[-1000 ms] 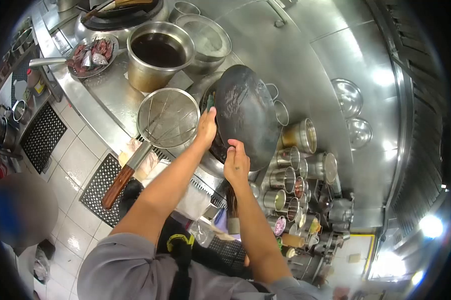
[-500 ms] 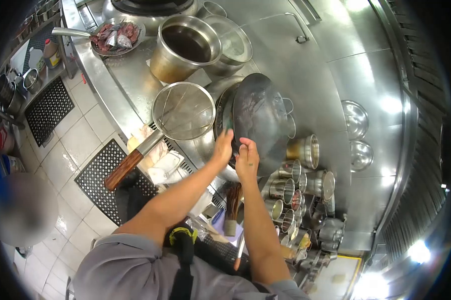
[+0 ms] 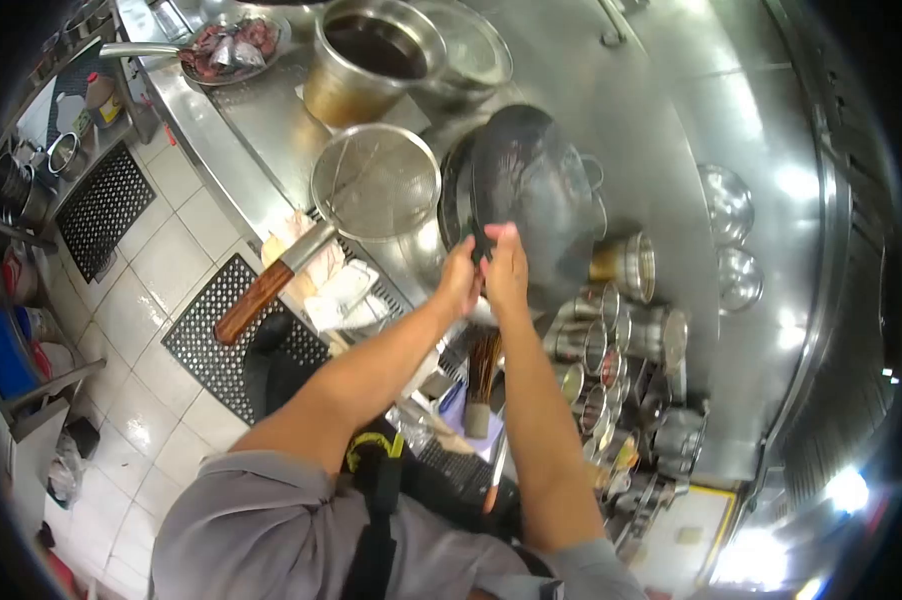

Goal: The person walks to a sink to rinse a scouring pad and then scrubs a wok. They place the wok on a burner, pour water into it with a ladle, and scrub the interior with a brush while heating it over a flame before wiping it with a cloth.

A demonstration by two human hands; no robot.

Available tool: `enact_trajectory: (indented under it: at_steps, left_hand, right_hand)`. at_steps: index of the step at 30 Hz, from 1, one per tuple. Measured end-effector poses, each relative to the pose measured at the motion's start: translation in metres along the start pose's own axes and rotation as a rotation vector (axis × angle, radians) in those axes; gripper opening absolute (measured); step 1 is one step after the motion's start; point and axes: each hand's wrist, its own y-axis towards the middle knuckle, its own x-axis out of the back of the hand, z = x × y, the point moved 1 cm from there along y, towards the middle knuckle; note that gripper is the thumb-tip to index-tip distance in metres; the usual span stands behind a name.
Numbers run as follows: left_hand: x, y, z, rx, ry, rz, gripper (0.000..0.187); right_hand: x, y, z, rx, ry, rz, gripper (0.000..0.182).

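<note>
A dark wok [image 3: 536, 185] stands steeply tilted over the stove, its wide face toward the right. My left hand [image 3: 459, 278] and my right hand [image 3: 507, 268] are close together at its near edge, fingers closed around a dark part there, which they mostly hide. Left of the wok, a round mesh strainer [image 3: 376, 185] with a wooden handle [image 3: 256, 303] lies across the counter edge. Just below my hands is a bamboo wok brush [image 3: 484, 370]. White cloths [image 3: 343, 300] lie near my left forearm.
A large pot [image 3: 356, 100] of dark liquid stands beyond the strainer. Farther left is a pan of fish pieces [image 3: 236, 50]. Several metal containers [image 3: 596, 345] crowd the right side. Two shiny metal bowls [image 3: 726, 205] are at the far right. A perforated mat [image 3: 221, 345] covers the floor.
The camera view has shifted, so the stove and wok appear higher in it. Both hands stay at the wok's near edge and have drawn closer together.
</note>
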Motion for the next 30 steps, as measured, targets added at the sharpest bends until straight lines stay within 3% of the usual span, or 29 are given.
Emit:
enact_trajectory:
  at_steps: [1, 2, 4, 7, 8, 10, 14, 17, 21, 23, 24, 25, 27, 30]
  left_hand:
    - [0.002, 0.003, 0.001, -0.075, 0.13, -0.037, 0.023]
    - [0.013, -0.003, -0.003, -0.024, 0.161, 0.032, 0.022]
    - [0.012, -0.022, -0.017, 0.011, 0.246, -0.016, 0.029]
    - [0.003, -0.058, -0.043, 0.075, 0.276, -0.145, 0.034]
    - [0.019, -0.054, -0.045, 0.096, 0.282, 0.015, 0.038]
    - [0.023, -0.063, -0.044, 0.161, 0.284, 0.022, 0.039]
    - [0.03, -0.071, -0.027, 0.299, 0.306, -0.008, 0.037]
    - [0.03, -0.087, -0.014, 0.295, 0.441, -0.034, 0.032]
    - [0.007, -0.113, -0.011, 0.275, 0.781, 0.008, 0.027]
    - [0.003, -0.116, -0.018, 0.325, 1.01, 0.038, 0.029]
    - [-0.009, -0.12, -0.027, 0.237, 1.457, 0.014, 0.024]
    - [-0.026, -0.122, -0.036, -0.13, 1.691, 0.22, 0.022]
    - [-0.06, -0.127, -0.051, -0.953, 1.929, 0.698, 0.018]
    - [-0.116, -0.101, -0.051, -1.312, 2.136, 1.121, 0.014]
  right_hand:
    - [0.004, -0.001, -0.002, 0.015, -0.019, 0.013, 0.058]
    - [0.011, -0.007, -0.001, 0.025, -0.101, 0.002, 0.056]
    - [0.033, -0.014, 0.009, 0.053, -0.253, -0.047, 0.051]
    - [0.076, -0.051, -0.029, 0.049, 0.017, -0.356, 0.04]
    - [0.078, -0.067, -0.047, -0.07, 0.269, -0.441, 0.031]
    - [0.057, -0.104, -0.088, -0.254, 0.547, -0.443, 0.029]
    - [-0.032, -0.157, -0.116, -0.366, 0.894, -0.315, 0.032]
    - [-0.043, -0.152, -0.097, -0.213, 1.345, -0.274, 0.033]
    - [-0.037, -0.13, -0.101, -0.383, 1.551, -0.45, 0.029]
    - [-0.028, -0.123, -0.095, -0.344, 1.637, -0.565, 0.029]
    - [-0.028, -0.121, -0.098, -0.312, 1.671, -0.631, 0.03]
    - [-0.028, -0.117, -0.104, -0.274, 1.7, -0.7, 0.031]
    - [-0.035, -0.108, -0.128, -0.428, 1.564, -0.893, 0.036]
    - [-0.05, -0.083, -0.115, -0.628, 1.383, -1.19, 0.047]
